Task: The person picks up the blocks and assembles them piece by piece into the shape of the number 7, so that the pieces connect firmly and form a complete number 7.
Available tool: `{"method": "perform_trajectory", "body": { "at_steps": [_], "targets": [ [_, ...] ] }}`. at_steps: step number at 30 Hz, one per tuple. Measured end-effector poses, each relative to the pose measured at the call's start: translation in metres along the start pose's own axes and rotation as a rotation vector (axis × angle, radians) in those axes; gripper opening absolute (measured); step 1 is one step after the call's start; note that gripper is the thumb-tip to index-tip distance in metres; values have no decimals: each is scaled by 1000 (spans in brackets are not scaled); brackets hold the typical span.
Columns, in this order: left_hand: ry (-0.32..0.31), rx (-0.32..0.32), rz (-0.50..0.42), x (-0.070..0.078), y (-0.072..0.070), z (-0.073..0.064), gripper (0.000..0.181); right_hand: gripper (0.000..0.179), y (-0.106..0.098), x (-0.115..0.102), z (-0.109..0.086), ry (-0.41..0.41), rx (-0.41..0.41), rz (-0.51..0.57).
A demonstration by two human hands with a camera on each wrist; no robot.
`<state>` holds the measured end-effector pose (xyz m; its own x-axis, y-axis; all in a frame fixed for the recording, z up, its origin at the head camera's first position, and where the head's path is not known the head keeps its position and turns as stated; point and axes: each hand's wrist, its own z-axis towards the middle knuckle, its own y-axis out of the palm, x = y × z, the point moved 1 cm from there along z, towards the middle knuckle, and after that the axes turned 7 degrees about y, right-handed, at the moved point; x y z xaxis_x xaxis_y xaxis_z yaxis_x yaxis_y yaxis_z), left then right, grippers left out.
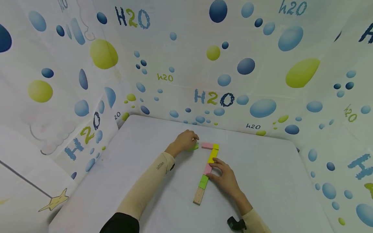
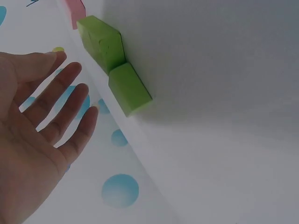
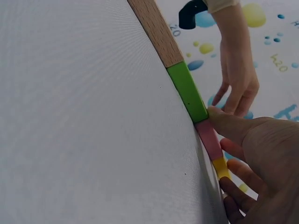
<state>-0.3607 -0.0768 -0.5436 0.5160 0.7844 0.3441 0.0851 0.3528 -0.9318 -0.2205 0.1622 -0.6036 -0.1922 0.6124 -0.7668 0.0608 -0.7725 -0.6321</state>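
Observation:
A row of blocks runs down the white table: a small yellow block [image 1: 216, 147] at the far corner, a longer yellow block [image 1: 213, 156], a pink block [image 1: 208, 169], a green block [image 1: 203, 182] and a bare wooden block [image 1: 198, 196]. My right hand [image 1: 225, 178] lies along the row's right side, thumb by the green-pink joint, fingertips reaching the yellow. From the corner another pink block [image 1: 207, 146] extends left. Beyond its end, two green blocks [image 2: 100, 42] touch each other. My left hand [image 2: 42, 121] is beside them, fingers spread and holding nothing.
The table [image 1: 256, 181] has a white cover. Behind it and at the sides hangs a white sheet [image 1: 186, 77] printed with blue and green dots and "H2O" lettering. A black device [image 1: 236, 224] sits at my right wrist.

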Motion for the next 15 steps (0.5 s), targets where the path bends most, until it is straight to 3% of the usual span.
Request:
{"method": "perform_trajectory", "body": {
  "at_steps": [6,15],
  "targets": [
    [9,-59,1,-7,-4,-7,27,52,0,-1,0,10,-1,-3],
    [-14,-131,18,-9,-5,-18,46,54,3,1,-1,20,2,-11]
  ]
}}
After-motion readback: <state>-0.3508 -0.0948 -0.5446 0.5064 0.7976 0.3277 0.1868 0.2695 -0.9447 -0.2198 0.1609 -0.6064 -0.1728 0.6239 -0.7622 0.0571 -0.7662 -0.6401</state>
